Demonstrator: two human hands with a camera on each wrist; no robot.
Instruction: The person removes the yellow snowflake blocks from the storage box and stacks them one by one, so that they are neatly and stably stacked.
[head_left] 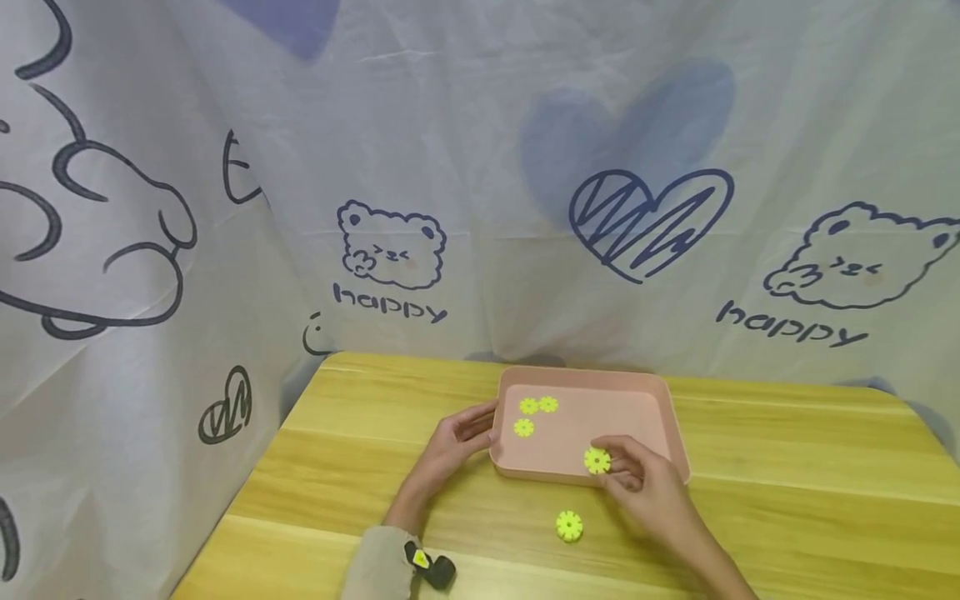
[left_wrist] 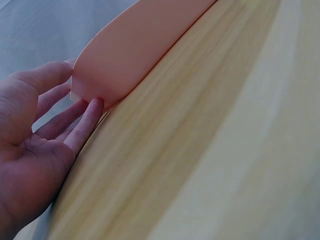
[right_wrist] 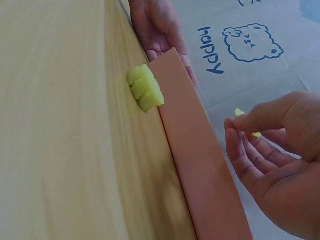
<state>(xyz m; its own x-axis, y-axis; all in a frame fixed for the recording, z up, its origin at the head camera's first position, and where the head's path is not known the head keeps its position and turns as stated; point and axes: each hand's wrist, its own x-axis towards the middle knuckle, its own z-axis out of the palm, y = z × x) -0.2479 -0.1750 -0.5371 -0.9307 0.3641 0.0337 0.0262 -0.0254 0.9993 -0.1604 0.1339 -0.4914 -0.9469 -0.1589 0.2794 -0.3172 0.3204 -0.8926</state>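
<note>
A shallow pink tray (head_left: pixel 585 479) lies on the wooden table. My left hand (head_left: pixel 453 442) touches the tray's left end with fairly straight fingers; the left wrist view shows its fingertips against the outer wall (left_wrist: pixel 120 55). Over the tray's front edge, my right hand (head_left: pixel 645 483) pinches a yellow notched disc (head_left: pixel 597 461) between thumb and fingers. Inside the tray, towards its left, three similar discs (head_left: pixel 523 427) lie flat. In front of the tray stands a short stack of yellow notched discs (head_left: pixel 569 526), whose layers show from the side in the right wrist view (right_wrist: pixel 145 88).
The wooden table top (head_left: pixel 810 475) extends on both sides of the tray. Behind it hangs a white printed cloth (head_left: pixel 480 167) with hearts and bear faces, also running along the left side. A black device (head_left: pixel 433 568) sits at the left sleeve cuff.
</note>
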